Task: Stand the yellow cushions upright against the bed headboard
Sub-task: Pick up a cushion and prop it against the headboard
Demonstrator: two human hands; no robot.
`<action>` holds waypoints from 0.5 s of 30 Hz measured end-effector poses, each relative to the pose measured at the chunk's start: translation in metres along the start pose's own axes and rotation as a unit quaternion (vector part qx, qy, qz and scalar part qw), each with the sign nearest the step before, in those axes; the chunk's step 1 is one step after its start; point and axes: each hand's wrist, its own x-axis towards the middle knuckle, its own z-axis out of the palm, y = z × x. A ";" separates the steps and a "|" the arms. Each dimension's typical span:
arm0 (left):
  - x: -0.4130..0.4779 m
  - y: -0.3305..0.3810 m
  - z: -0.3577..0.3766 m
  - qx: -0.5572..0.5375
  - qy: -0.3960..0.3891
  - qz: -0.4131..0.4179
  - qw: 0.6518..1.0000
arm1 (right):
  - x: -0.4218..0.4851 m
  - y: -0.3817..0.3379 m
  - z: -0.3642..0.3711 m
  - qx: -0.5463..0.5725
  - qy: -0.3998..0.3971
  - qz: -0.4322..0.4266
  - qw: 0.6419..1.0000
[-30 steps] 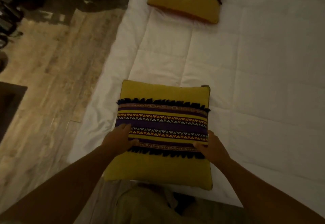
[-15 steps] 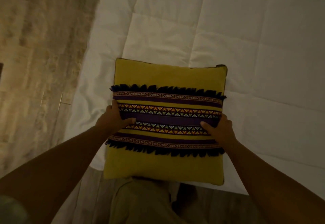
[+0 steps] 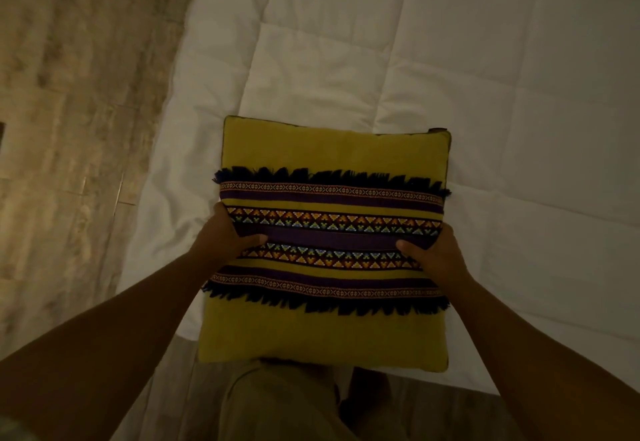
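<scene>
A square yellow cushion (image 3: 332,153) with a purple patterned band and black fringe lies face up over the near edge of the bed. My left hand (image 3: 225,236) grips its left side, thumb on the band. My right hand (image 3: 436,253) grips its right side the same way. The cushion's near part hangs past the mattress edge above my legs. The headboard and the second yellow cushion are out of view.
The white quilted bed cover (image 3: 450,59) fills the upper right. A wood-look floor (image 3: 69,94) runs along the bed's left side. My trousers (image 3: 277,406) and feet show below the cushion.
The view has tilted down, so the far cushion left the frame. Both hands slid from the cushion's lower band to its sides and closed on it.
</scene>
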 end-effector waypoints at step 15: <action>-0.052 0.048 0.012 -0.158 0.101 -0.006 0.982 | 0.038 -0.142 -0.069 -0.077 0.028 -0.149 0.985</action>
